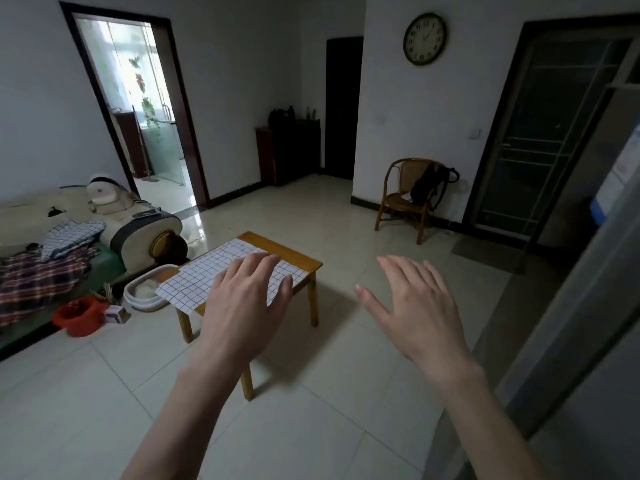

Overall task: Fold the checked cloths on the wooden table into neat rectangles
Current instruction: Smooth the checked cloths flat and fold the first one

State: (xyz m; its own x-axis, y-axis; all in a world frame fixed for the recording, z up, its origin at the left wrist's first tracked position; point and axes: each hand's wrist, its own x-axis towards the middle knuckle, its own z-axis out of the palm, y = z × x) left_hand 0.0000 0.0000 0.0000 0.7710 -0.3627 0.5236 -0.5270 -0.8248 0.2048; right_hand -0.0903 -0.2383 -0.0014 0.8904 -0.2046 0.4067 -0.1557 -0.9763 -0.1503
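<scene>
A white checked cloth [207, 271] lies spread flat over a small wooden table [294, 256] some way ahead of me, one corner hanging off the near left edge. My left hand [242, 303] is raised in the air with straight fingers and covers part of the cloth from my view; it holds nothing. My right hand [415, 306] is raised beside it, to the right of the table, fingers spread and empty. Both hands are well short of the table. Another checked cloth [71, 235] lies crumpled on the sofa at the left.
A sofa [31, 216] with a plaid cloth [38, 278] stands at the left. A white basin [143, 289], a red bucket [81, 315] and a small box [116, 313] sit on the floor left of the table. A wicker chair [405, 199] stands by the far wall.
</scene>
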